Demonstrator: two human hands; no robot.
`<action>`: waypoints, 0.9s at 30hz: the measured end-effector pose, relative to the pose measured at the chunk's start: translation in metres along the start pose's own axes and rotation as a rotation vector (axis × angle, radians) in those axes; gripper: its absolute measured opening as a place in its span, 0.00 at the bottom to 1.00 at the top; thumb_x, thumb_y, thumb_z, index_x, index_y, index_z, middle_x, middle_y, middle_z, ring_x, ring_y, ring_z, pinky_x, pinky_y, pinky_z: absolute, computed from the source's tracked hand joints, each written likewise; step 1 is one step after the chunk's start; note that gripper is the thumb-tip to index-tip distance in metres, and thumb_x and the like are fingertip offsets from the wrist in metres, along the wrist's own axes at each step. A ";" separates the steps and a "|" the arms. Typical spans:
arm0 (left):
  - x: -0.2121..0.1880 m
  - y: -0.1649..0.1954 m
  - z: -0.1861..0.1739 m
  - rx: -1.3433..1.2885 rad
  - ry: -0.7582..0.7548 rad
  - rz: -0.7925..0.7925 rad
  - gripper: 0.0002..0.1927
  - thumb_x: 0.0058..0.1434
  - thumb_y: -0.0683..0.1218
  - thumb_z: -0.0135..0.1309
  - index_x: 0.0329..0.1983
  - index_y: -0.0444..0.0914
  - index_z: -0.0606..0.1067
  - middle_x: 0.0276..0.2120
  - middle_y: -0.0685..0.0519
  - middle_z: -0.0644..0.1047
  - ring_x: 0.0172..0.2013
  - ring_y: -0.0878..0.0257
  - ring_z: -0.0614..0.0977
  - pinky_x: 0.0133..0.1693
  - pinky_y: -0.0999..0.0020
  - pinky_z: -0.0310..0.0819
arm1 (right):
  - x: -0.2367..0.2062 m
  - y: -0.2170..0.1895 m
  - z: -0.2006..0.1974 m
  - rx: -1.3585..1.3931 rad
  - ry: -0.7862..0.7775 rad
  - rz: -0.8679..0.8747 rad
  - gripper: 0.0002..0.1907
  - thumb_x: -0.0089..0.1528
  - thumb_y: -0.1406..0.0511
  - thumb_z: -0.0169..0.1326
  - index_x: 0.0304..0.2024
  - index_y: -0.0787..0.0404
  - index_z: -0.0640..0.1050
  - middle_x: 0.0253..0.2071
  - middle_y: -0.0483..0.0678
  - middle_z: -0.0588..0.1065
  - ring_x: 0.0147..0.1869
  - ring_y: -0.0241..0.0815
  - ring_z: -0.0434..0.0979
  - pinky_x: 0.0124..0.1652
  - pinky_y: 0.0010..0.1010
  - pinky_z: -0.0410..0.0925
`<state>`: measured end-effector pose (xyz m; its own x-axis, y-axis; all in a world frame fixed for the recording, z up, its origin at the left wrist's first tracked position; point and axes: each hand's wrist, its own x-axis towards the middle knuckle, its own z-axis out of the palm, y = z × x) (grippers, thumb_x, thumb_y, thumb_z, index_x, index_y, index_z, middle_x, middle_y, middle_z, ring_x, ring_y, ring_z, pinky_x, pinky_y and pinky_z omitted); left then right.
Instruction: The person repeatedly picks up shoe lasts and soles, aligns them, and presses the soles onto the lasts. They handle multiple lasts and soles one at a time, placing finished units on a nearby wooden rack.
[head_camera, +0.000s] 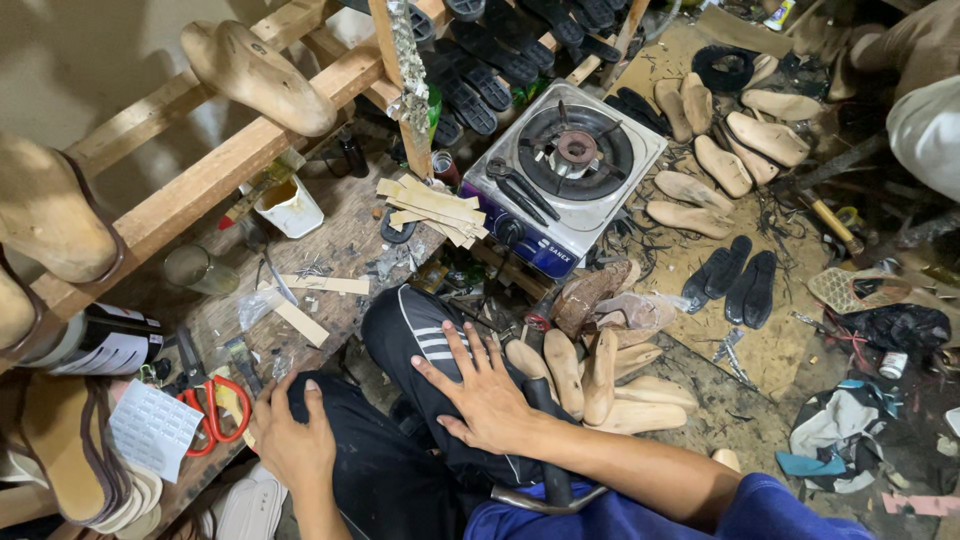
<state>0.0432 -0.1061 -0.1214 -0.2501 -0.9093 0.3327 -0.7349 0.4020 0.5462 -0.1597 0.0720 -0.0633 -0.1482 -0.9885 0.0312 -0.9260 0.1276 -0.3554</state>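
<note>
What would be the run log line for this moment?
left hand: rests on black trouser leg | right hand: flat on striped knee | red-handled scissors: untouched

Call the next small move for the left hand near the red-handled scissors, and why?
Probably slide the left hand a little left to grasp the red-handled scissors: it rests open at the wooden bench edge beside them, holding nothing, while the right hand lies flat on the black-trousered knee.
</note>
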 end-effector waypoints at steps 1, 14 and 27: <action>0.000 0.000 0.001 0.003 0.003 0.004 0.20 0.70 0.57 0.53 0.60 0.45 0.78 0.60 0.45 0.75 0.58 0.42 0.74 0.56 0.49 0.68 | 0.000 0.000 0.000 -0.004 0.004 -0.003 0.48 0.57 0.54 0.63 0.76 0.47 0.55 0.76 0.73 0.37 0.76 0.82 0.39 0.64 0.72 0.46; 0.000 0.004 -0.001 -0.005 0.000 -0.009 0.19 0.69 0.56 0.54 0.59 0.45 0.78 0.60 0.45 0.75 0.59 0.42 0.74 0.56 0.49 0.68 | 0.000 0.001 -0.001 0.013 -0.026 0.000 0.48 0.58 0.55 0.62 0.76 0.47 0.54 0.76 0.72 0.36 0.76 0.83 0.37 0.64 0.73 0.45; 0.002 0.003 -0.002 -0.016 0.000 -0.004 0.19 0.69 0.56 0.54 0.59 0.45 0.78 0.60 0.45 0.75 0.58 0.42 0.74 0.56 0.49 0.68 | 0.000 -0.001 -0.002 0.006 -0.004 0.005 0.48 0.58 0.55 0.63 0.76 0.47 0.55 0.76 0.73 0.37 0.76 0.82 0.39 0.64 0.72 0.46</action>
<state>0.0413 -0.1068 -0.1173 -0.2468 -0.9109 0.3307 -0.7260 0.3998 0.5595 -0.1596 0.0721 -0.0611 -0.1515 -0.9881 0.0255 -0.9231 0.1322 -0.3610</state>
